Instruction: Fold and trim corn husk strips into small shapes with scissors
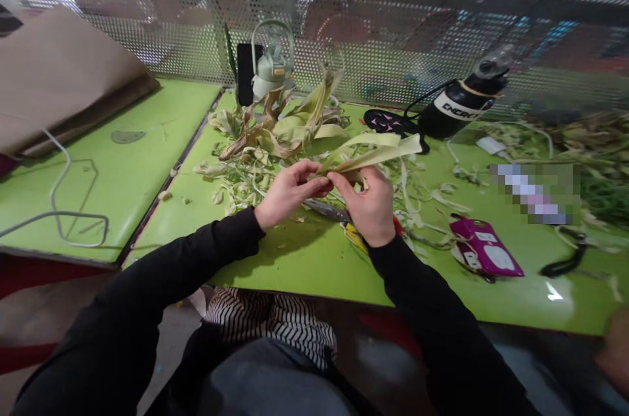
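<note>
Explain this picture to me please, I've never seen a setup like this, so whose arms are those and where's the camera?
There is no machine here: the arms in black sleeves belong to a person working bare-handed. The camera is worn on that person's head, looking forward and down, and this is the only view. The left hand and right hand meet above a green table, pinching long, pale green leaves. Just below lies a metal tool, partly hidden by the right hand. Beyond the hands is a heap of leaves, some browned. A pale green bottle and a black bottle stand farther back.
</note>
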{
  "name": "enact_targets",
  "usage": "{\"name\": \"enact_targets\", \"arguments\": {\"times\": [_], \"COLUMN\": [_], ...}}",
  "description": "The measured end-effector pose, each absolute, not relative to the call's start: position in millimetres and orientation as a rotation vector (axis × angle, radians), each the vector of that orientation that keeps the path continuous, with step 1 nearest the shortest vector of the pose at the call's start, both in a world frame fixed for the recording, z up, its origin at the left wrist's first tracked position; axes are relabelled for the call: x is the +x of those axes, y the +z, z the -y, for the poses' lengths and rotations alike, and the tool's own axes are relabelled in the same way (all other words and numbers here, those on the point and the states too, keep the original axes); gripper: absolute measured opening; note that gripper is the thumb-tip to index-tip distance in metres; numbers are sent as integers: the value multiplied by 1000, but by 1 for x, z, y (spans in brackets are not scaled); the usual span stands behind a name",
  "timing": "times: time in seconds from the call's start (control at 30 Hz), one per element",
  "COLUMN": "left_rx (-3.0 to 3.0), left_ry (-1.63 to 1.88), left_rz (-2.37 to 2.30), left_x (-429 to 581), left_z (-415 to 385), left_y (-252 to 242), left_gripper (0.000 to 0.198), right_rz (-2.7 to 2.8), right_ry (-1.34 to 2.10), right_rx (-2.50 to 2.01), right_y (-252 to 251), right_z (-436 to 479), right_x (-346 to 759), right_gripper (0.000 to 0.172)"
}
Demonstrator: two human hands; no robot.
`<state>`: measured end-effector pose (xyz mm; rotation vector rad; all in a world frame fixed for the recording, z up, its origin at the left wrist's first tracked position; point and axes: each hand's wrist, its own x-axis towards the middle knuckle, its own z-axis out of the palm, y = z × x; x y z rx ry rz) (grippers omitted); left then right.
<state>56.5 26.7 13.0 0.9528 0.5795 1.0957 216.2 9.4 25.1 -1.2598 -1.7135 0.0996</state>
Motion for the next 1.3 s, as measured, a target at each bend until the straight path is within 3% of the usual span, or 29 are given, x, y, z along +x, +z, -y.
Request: {"name": "enact_targets", "arguments": {"times": [0.23, 0.63, 0.9, 1.13, 1.2, 1.3], "left_rx": [703, 715, 819, 715, 709, 695], "left_ry": [1140, 1084, 1071, 1185, 1169, 1158], "left_rz": [-662, -648, -619, -722, -734, -727], "left_x": [56, 60, 59, 57, 54, 49], "left_z": [-25, -21, -22, -25, -27, -29], "left_y": [25, 22, 19, 26, 29, 32], "left_gripper": [8, 8, 21, 10, 8, 5], "right_rz": [1863, 1892, 1801, 1986, 2064, 1922], "right_ry": [-3, 11, 225, -57, 68, 557], "right_rx": [-1117, -1250, -1271, -1099, -1049, -1091], "right_y": [27, 24, 23, 28, 28, 28], "right_z": [-5, -7, -8, 0, 1, -3], "right_x": [211, 215, 217, 204, 204, 210], "right_gripper": [16, 15, 20, 15, 19, 38]}}
